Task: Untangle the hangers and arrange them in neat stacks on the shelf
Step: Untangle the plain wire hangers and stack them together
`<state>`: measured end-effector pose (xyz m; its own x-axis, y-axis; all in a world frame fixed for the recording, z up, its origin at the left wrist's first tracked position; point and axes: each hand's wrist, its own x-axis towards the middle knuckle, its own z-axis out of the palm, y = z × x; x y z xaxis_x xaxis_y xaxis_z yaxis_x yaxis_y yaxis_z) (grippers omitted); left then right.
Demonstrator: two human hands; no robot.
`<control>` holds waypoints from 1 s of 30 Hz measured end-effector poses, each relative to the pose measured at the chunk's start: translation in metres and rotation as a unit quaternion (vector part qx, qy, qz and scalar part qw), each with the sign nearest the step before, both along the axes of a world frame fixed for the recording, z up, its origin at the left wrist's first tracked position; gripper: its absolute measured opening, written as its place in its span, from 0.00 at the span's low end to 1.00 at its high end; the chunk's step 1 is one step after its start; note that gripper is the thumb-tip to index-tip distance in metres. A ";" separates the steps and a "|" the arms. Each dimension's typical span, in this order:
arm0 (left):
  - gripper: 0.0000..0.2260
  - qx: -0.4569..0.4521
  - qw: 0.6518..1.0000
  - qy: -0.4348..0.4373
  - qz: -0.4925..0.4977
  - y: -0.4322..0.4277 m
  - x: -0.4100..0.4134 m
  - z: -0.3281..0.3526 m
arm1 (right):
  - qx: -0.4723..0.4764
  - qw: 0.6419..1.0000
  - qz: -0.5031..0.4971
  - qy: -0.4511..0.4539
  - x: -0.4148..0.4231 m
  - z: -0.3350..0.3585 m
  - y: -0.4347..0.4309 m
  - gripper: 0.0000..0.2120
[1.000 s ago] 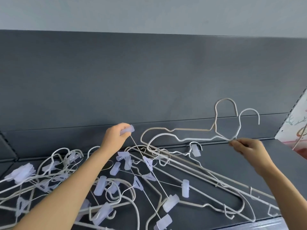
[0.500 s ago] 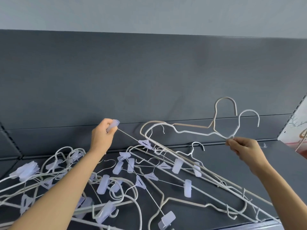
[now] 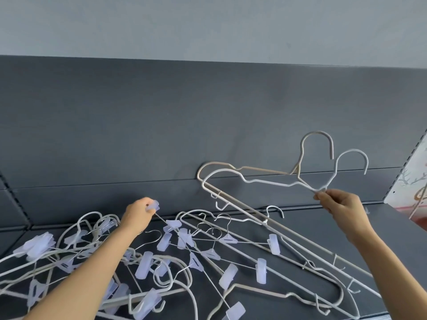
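Note:
A tangle of white wire hangers and thin clip hangers with pale translucent clips covers the dark grey shelf. My right hand pinches the necks of two white hangers and holds them lifted, hooks up, their lower ends still down in the pile at the right. My left hand grips a translucent clip at the end of a thin clip hanger's bar, raised above the heap near the shelf's back panel.
The dark grey back panel rises behind the shelf. A slotted upright and a white patterned board stand at the right edge. The shelf's front lip shows at the bottom right.
My left hand has pulled the clip and its thin bar leftward and away from the lifted pair. My right hand has kept hold of the two hangers, raising them slightly.

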<state>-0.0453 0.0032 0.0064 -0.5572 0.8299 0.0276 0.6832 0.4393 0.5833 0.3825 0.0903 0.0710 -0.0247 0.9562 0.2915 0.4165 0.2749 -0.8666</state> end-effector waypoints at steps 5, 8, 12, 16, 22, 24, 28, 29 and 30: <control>0.19 0.097 0.990 0.097 -0.032 0.003 0.033 0.029 | -0.011 0.998 0.040 -0.056 -0.020 0.010 -0.004 0.11; 0.18 0.219 0.962 0.129 -0.097 0.002 0.071 0.062 | -0.030 0.993 0.071 -0.089 -0.035 0.013 -0.008 0.11; 0.31 0.134 0.932 0.227 -0.249 -0.006 0.111 0.093 | -0.032 0.988 0.115 -0.097 -0.050 0.021 -0.017 0.11; 0.24 0.053 0.905 0.319 -0.275 -0.010 0.120 0.103 | -0.055 0.984 0.153 -0.072 -0.056 0.035 -0.025 0.13; 0.11 0.080 0.931 0.259 -0.245 -0.043 0.108 0.108 | -0.026 0.975 0.194 -0.105 -0.070 0.024 -0.035 0.15; 0.10 0.068 0.942 0.240 -0.223 -0.059 0.099 0.104 | 0.010 0.970 0.196 -0.143 -0.083 0.018 -0.039 0.14; 0.10 0.040 0.962 0.222 -0.156 -0.097 0.065 0.098 | 0.074 0.943 0.228 -0.233 -0.123 0.006 -0.059 0.07; 0.10 0.032 0.968 0.210 -0.136 -0.107 0.054 0.097 | 0.094 0.937 0.226 -0.249 -0.134 0.004 -0.066 0.07; 0.10 0.028 0.974 0.192 -0.117 -0.117 0.044 0.096 | 0.122 0.934 0.216 -0.257 -0.146 0.003 -0.072 0.09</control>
